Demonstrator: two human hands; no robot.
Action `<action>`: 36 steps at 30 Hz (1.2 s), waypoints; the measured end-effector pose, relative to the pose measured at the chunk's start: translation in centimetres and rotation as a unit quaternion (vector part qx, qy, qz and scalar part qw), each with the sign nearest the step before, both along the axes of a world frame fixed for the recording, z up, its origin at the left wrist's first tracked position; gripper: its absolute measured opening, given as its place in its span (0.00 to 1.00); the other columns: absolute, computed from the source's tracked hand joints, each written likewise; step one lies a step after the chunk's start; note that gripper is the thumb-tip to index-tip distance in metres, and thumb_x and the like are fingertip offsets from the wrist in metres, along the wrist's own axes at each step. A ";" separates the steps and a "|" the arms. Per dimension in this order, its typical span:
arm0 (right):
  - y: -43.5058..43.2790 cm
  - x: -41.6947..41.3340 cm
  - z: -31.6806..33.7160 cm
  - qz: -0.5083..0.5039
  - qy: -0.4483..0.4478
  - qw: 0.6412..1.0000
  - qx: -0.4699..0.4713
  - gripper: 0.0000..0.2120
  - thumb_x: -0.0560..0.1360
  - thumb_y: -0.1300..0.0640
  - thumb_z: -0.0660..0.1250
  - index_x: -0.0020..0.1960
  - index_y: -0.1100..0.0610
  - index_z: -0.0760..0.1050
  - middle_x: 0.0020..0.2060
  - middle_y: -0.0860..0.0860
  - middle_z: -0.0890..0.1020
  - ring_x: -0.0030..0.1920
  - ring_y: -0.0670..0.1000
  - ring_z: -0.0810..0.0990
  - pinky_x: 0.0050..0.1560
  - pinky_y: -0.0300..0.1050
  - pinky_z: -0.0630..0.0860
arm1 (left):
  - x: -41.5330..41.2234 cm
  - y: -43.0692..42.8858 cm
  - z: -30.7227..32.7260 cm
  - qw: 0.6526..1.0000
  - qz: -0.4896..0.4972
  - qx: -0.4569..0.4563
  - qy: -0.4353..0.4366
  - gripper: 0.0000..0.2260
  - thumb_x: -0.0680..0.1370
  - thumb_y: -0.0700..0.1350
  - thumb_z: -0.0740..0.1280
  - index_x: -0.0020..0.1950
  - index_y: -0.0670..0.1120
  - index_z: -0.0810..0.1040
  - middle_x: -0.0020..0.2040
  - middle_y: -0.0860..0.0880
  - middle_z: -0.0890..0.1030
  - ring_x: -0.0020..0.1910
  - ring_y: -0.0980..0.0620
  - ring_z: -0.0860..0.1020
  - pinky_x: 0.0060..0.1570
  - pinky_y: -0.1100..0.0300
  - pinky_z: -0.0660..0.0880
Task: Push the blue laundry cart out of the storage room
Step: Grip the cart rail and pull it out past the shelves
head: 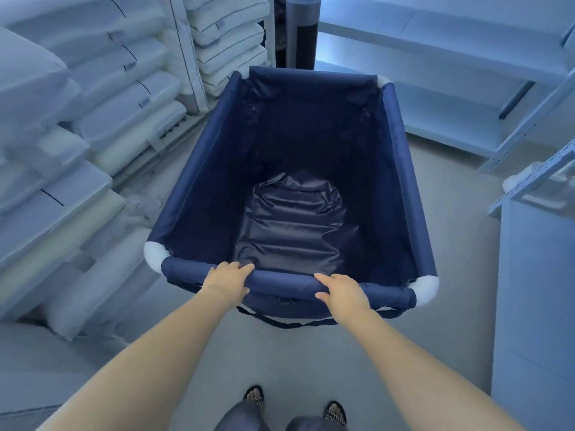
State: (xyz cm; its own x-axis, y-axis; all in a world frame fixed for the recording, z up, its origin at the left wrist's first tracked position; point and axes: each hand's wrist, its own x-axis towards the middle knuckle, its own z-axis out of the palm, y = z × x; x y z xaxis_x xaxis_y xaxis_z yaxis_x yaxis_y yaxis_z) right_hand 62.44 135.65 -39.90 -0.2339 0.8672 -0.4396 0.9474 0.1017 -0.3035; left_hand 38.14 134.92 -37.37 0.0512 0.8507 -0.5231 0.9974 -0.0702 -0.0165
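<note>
You have both hands, left [228, 276] and right [340, 292], wrapped tight on the near rail of the blue laundry cart [286, 169], which stands between stacked pillows [93, 98] and shelves [451, 73], giving you even steering

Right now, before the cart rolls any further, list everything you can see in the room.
laundry cart: one, dark blue fabric with white corner caps, centre of the floor, nothing inside.
pillows: many, white, stacked in piles along the left side.
shelving: pale, several boards, ahead on the right and at the right edge.
dark roll: one, upright beyond the cart's far end.
floor: grey, bare around the cart.
feet: two, in patterned sandals, bottom centre.
left hand: on the near rail, fingers curled over it.
right hand: on the same rail, further right.
</note>
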 end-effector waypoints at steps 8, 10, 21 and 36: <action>-0.9 1.6 0.8 0.083 -0.009 0.996 -0.045 0.17 0.80 0.51 0.59 0.67 0.49 0.67 0.57 0.54 0.78 0.57 0.57 0.74 0.48 0.46 0.70 | 2.1 -3.4 -0.3 0.998 0.058 -0.009 0.020 0.23 0.81 0.50 0.56 0.76 0.51 0.56 0.68 0.46 0.69 0.67 0.45 0.66 0.66 0.51 0.65; -1.2 1.9 1.0 0.095 -0.014 0.994 -0.053 0.16 0.79 0.50 0.59 0.66 0.49 0.68 0.58 0.54 0.78 0.58 0.57 0.74 0.47 0.46 0.68 | 2.5 -4.2 -0.5 0.997 0.067 -0.013 0.027 0.22 0.82 0.50 0.55 0.75 0.51 0.57 0.67 0.45 0.69 0.67 0.45 0.66 0.66 0.51 0.65; -6.2 4.7 -0.4 0.174 -0.061 0.982 0.035 0.21 0.80 0.46 0.53 0.72 0.48 0.57 0.62 0.54 0.73 0.60 0.58 0.70 0.61 0.51 0.67 | 4.1 -9.9 -1.9 0.995 0.100 0.012 0.009 0.22 0.82 0.52 0.53 0.76 0.53 0.55 0.69 0.46 0.67 0.68 0.44 0.63 0.69 0.48 0.60; -17.4 4.8 -1.8 0.091 -0.121 0.987 0.047 0.27 0.78 0.36 0.48 0.71 0.51 0.57 0.64 0.52 0.67 0.65 0.56 0.64 0.71 0.56 0.52 | 2.2 -21.5 -4.6 0.996 0.041 0.046 -0.069 0.23 0.81 0.57 0.51 0.75 0.62 0.48 0.71 0.53 0.61 0.71 0.48 0.57 0.72 0.45 0.47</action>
